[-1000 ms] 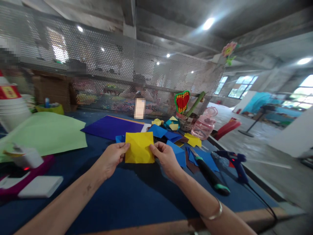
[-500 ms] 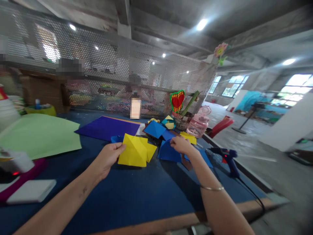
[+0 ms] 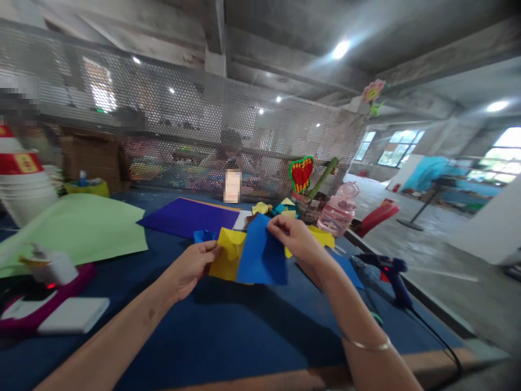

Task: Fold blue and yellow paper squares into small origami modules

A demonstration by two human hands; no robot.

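Note:
Between finger and thumb, my left hand (image 3: 195, 266) grips the left edge of a creased yellow sheet (image 3: 228, 255). My right hand (image 3: 295, 236) pinches the top right part of a blue sheet (image 3: 264, 258), which overlaps the yellow one in front. Whether the two sheets touch I cannot tell. Both are held above the dark blue table (image 3: 244, 336). A small folded blue piece (image 3: 204, 235) lies behind my left hand. More yellow paper (image 3: 323, 237) is beside my right hand, and another blue sheet (image 3: 348, 269) lies to its right.
A glue gun (image 3: 393, 271) with a cord rests at the right edge. Behind are a pink bottle (image 3: 340, 212) and a heart decoration (image 3: 302, 175). Purple sheets (image 3: 191, 217), light green sheets (image 3: 89, 228), a white box (image 3: 75, 315) and stacked paper cups (image 3: 24, 184) occupy the left.
My right hand has lifted the blue sheet off the pile and brought it left, in front of the yellow sheet. My left hand keeps its hold. The view has shifted slightly.

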